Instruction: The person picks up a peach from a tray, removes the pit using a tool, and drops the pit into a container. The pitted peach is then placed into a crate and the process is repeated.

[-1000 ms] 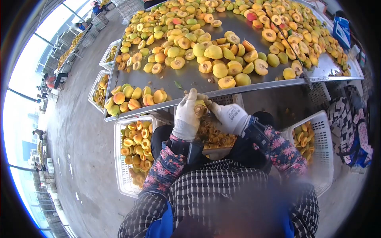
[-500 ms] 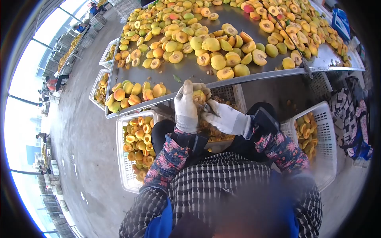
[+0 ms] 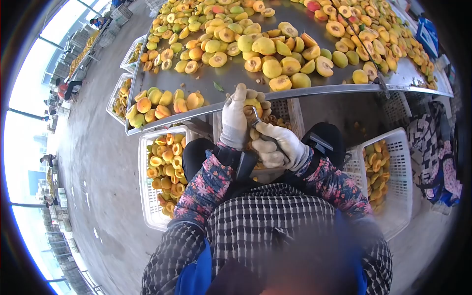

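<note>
My left hand (image 3: 235,118), in a whitish work glove, is closed around a yellow peach half (image 3: 252,104) with its cut side showing. My right hand (image 3: 281,146), gloved too, grips a small pitting tool whose curved metal end (image 3: 256,116) meets the cut face of the fruit. The tool's handle is hidden in my fingers. Both hands are just off the near edge of a metal table (image 3: 216,105), above a crate (image 3: 296,115) holding fruit pieces.
Halved peaches (image 3: 290,66) are heaped over the table, with a smaller group (image 3: 160,103) at its left corner. White crates of peach halves stand by my left knee (image 3: 142,187) and right knee (image 3: 400,182). Other people sit at tables far left.
My right hand has turned, its fingers curling lower, and the tool's metal end now shows against the peach half. My left hand still holds the fruit, slightly higher in view.
</note>
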Motion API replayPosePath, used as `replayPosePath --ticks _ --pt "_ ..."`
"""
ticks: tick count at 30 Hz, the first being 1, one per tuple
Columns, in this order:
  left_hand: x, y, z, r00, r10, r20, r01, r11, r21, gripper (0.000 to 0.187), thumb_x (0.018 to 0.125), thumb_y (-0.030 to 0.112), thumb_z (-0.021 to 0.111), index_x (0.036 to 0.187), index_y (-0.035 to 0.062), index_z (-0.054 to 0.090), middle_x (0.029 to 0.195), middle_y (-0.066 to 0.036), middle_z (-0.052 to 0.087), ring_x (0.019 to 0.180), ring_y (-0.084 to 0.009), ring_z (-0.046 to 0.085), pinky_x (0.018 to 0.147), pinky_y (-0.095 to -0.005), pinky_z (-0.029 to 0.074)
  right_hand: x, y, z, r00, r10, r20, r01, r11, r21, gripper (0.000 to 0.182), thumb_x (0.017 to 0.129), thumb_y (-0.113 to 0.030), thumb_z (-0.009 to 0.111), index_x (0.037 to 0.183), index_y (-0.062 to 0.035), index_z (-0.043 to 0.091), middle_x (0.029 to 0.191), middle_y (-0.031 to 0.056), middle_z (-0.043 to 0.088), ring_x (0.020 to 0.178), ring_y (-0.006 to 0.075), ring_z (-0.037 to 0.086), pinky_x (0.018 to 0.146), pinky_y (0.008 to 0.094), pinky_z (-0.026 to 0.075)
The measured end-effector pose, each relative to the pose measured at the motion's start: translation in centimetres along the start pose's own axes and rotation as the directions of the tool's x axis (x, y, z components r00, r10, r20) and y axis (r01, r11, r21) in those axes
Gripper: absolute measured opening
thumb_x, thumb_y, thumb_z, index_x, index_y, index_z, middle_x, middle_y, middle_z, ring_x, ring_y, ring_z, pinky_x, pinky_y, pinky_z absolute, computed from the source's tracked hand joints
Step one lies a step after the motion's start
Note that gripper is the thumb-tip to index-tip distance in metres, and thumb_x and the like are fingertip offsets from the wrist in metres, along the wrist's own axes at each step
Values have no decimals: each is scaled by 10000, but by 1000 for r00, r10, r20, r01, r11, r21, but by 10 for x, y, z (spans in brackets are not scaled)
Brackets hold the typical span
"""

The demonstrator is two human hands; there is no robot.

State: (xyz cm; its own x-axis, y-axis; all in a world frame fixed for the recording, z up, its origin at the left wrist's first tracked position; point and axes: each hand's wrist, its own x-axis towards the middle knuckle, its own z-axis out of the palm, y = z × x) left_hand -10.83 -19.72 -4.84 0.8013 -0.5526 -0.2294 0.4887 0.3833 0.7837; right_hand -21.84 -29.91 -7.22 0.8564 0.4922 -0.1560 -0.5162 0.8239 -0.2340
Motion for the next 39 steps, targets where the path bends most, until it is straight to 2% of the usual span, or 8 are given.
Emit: replayPosePath --ticks 20,23,25,27,31,33,36,39 --pt "5 -16 -11 949 -247 195 303 885 -353 354 951 428 586 937 74 580 873 -89 643 744 -226 654 646 -342 559 -7 7 -34 975 -30 222 10 996 92 337 1035 -391 386 1034 -90 539 561 -35 363 353 86 305 337 230 246" --pt "13 -20 -25 981 -191 16 188 943 -275 353 960 421 572 919 71 589 870 -99 656 752 -218 654 664 -353 562 -12 0 -36 991 -57 123 55 998 24 353 1033 -392 389 1025 -79 551 581 -16 402 355 95 326 340 237 276" --pt "7 4 -37 998 64 3 -63 989 134 342 970 382 567 1000 42 594 896 -112 670 750 -233 661 708 -331 550 -23 -7 -32 996 -79 -38 72 983 -171 360 1031 -395 395 1023 -74 557 591 -9 421 366 100 350 345 242 291" --pt "11 37 -74 931 365 -28 -294 790 538 344 955 309 608 1017 -28 636 871 -126 688 738 -191 667 680 -299 546 -30 -9 -24 932 -191 -308 -18 824 -566 326 1007 -348 471 1142 -56 522 631 12 481 453 124 453 404 256 363" --pt "11 103 -122 871 488 62 -24 -85 996 342 864 319 680 1100 72 677 1111 -148 655 1076 -304 599 936 -383 454 -25 4 -43 849 -420 -321 -256 205 -945 460 971 -282 520 1324 -9 410 805 154 634 699 271 635 653 376 494" --pt "24 109 -104 845 494 205 -105 -222 969 384 851 334 680 1134 76 657 1190 -174 616 1137 -339 559 972 -399 433 -14 11 -46 826 -508 -245 -362 -144 -921 477 954 -249 529 1346 -15 390 902 227 659 785 363 660 707 434 500" --pt "69 90 -68 897 319 307 -298 -76 951 412 864 328 648 1183 67 632 1176 -189 622 1122 -336 576 970 -401 443 -8 14 -53 849 -461 -257 -399 -241 -885 457 932 -222 537 1328 -31 410 1029 254 649 923 423 634 793 477 491" --pt "117 58 -31 914 206 351 -307 -217 927 443 874 375 605 1178 55 630 1195 -206 617 1098 -367 590 953 -421 459 -7 22 -69 852 -506 -138 -327 -308 -893 434 908 -207 568 1290 -33 457 1028 238 654 934 402 638 813 467 496"
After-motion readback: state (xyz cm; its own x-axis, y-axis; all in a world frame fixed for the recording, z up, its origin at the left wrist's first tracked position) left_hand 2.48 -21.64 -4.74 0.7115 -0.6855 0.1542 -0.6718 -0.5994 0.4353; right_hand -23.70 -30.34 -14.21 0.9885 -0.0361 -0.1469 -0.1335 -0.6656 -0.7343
